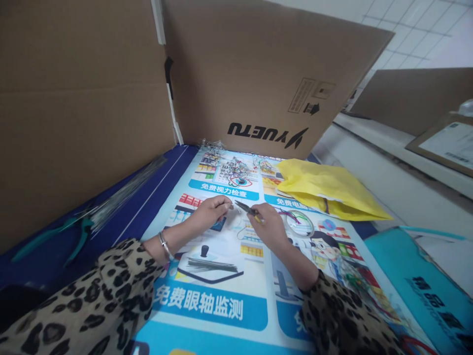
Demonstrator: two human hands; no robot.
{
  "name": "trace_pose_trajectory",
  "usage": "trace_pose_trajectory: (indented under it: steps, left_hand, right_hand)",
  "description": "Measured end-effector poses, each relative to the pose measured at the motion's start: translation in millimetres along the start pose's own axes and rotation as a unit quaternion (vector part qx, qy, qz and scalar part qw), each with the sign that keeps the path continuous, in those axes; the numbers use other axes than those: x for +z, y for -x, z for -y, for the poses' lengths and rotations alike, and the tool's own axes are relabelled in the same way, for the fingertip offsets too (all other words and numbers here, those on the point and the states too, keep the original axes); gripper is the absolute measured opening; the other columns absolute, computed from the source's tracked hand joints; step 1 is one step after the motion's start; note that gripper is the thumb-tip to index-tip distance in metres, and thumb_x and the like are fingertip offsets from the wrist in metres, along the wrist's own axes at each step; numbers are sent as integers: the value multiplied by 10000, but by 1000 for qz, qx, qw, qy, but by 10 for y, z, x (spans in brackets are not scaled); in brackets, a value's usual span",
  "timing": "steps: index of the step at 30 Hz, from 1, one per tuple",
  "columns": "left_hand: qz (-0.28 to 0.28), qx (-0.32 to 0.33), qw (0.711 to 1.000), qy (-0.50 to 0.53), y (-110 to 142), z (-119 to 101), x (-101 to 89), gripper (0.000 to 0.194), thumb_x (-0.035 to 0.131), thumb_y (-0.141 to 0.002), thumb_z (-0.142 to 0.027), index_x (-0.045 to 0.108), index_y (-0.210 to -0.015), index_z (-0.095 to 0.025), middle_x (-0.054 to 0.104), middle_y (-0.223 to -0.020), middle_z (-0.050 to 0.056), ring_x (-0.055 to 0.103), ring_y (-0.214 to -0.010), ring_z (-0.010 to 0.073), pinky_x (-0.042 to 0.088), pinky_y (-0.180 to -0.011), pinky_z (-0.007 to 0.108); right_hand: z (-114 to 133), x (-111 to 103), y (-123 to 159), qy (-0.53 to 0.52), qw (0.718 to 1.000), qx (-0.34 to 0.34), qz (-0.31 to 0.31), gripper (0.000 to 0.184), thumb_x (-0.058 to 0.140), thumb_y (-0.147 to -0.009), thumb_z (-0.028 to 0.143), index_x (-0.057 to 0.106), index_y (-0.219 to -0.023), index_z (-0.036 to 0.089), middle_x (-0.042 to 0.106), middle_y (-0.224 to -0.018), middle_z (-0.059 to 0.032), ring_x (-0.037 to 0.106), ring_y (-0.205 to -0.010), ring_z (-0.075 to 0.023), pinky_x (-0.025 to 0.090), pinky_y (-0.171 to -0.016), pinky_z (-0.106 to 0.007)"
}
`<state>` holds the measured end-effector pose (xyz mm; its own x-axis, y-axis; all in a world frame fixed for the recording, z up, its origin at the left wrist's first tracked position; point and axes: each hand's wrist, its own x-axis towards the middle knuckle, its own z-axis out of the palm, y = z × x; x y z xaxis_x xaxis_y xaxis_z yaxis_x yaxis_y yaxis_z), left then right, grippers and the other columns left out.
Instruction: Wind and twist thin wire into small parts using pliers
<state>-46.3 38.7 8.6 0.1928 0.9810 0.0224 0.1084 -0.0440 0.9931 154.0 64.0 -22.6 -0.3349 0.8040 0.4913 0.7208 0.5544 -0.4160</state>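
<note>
My left hand (213, 211) is closed in a pinch over the printed sheet (221, 241), with a thin wire (236, 208) poking out from its fingertips. In my right hand (270, 226) is a small pair of pliers (244, 207) with dark jaws and yellow handles. Their tips point left and lie close to the wire; whether they touch it I cannot tell. A coil of coloured wire (312, 228) sits just right of my right hand. Below my left hand, a bundle of short thin wire pieces (212, 265) rests on the sheet.
Cardboard panels (229, 84) stand at the back and left. Long straight wires (129, 190) and teal-handled pliers (79, 241) lie on the left. Tangled wire pieces (236, 170) lie at the back, a yellow bag (328, 187) behind right, a teal box (417, 286) at far right.
</note>
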Motion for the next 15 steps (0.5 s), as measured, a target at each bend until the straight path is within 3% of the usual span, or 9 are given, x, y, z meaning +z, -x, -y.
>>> trace_pose_trajectory:
  steps: [7, 15]
  left_hand:
    - [28, -19, 999, 1, -8, 26, -38, 186, 507, -759, -331, 488, -694, -158, 408, -534, -62, 363, -442, 55, 242, -446, 183]
    - [27, -8, 999, -43, -12, 31, -64, 171, 500, -778, -309, 524, -704, -157, 436, -509, -58, 376, -454, 65, 268, -468, 188]
  right_hand:
    - [-18, -32, 2, 62, 993, -101, -2, 122, 538, -790, 214, 594, -895, 185, 607, -844, -64, 539, -846, -202, 426, -787, -344]
    - [-22, -57, 10, 90, 991, -98, 3, 133, 538, -784, 201, 593, -902, 176, 595, -857, -71, 524, -869, -207, 414, -794, -334]
